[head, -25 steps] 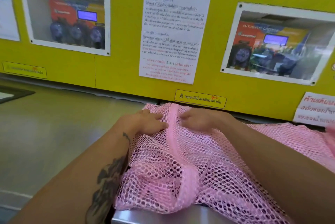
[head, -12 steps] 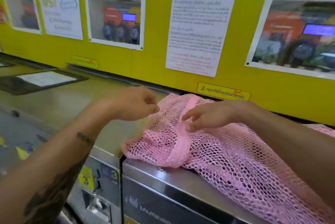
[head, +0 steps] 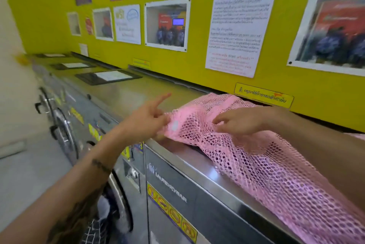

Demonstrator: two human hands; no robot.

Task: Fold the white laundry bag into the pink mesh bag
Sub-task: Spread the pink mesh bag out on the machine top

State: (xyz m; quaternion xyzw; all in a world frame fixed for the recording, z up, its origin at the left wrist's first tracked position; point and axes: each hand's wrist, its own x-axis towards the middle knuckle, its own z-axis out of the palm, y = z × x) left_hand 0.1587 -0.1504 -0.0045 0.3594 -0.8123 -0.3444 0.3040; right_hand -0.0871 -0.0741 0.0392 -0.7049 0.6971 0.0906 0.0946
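Pink mesh bag (head: 256, 156) lies draped over the steel machine top (head: 197, 166), its left edge pinched by the left hand (head: 146, 119), index finger pointing outward; the right hand (head: 239, 123) rests on the mesh, fingers loosely spread beside that pinch

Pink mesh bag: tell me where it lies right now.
In the head view the pink mesh bag is draped over the steel washing machine top at right, below the yellow wall, with the left hand at its left edge and the right hand on it.
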